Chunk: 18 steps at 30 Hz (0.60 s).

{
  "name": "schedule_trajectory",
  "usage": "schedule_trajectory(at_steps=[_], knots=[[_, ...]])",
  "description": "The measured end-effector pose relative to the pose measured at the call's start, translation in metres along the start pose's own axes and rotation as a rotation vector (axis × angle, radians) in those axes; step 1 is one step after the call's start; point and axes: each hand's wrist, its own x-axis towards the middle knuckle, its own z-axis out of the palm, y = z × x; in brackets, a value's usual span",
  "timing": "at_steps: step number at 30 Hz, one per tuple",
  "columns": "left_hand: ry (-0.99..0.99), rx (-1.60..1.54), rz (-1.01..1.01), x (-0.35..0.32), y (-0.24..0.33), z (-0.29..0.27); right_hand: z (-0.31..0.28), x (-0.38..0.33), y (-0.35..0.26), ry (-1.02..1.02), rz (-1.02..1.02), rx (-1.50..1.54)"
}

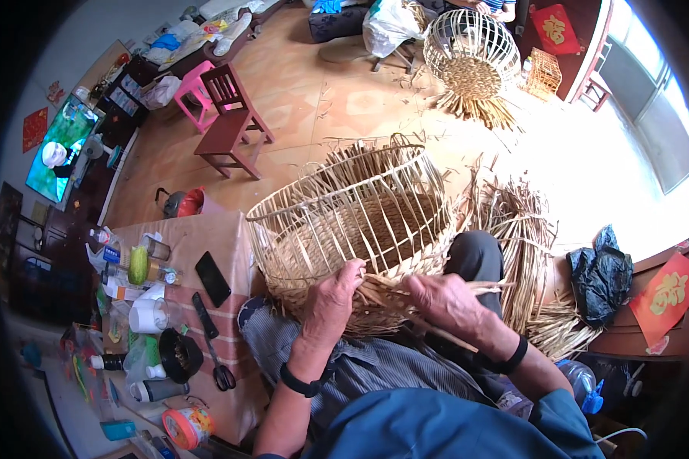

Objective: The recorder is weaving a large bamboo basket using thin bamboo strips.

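A large oval basket [287, 264] rests tilted across my lap, its lower part woven tightly and its upper part an open frame of pale upright strips. My left hand [334, 297] is closed at the basket's near side, fingertips pinched on dry straw strands [383, 293]. Just to its right, my right hand [453, 304] grips the same strands, whose loose ends stick out past the fist. More straw ends hang below both hands. Beyond my right knee lies a big heap of loose dry straw [517, 222].
At left, a cloth-covered table [241, 252] carries a phone [213, 279], scissors [220, 373], a remote control [204, 314], bottles and cups. A wooden chair [233, 130] stands beyond it. Black plastic bag [599, 279] at right. Across the room, a person sits behind another basket frame [473, 46].
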Motion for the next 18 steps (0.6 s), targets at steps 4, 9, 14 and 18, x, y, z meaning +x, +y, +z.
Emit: schedule_trajectory(at_steps=[4, 9, 14, 18], knots=[[-0.006, -0.017, -0.031, -0.002, 0.004, -0.002, 0.001, -0.013, -0.008, 0.050, 0.027, 0.010], [-0.063, -0.008, -0.095, 0.008, 0.008, -0.009, 0.001, 0.003, 0.020, 0.290, 0.106, -0.055], [-0.199, -0.023, -0.060, 0.016, 0.004, -0.025, -0.001, -0.002, -0.031, 0.328, 0.164, -0.026], [-0.274, -0.067, -0.023, 0.027, 0.000, -0.027, 0.035, -0.017, -0.038, 0.181, 0.242, 0.278]])
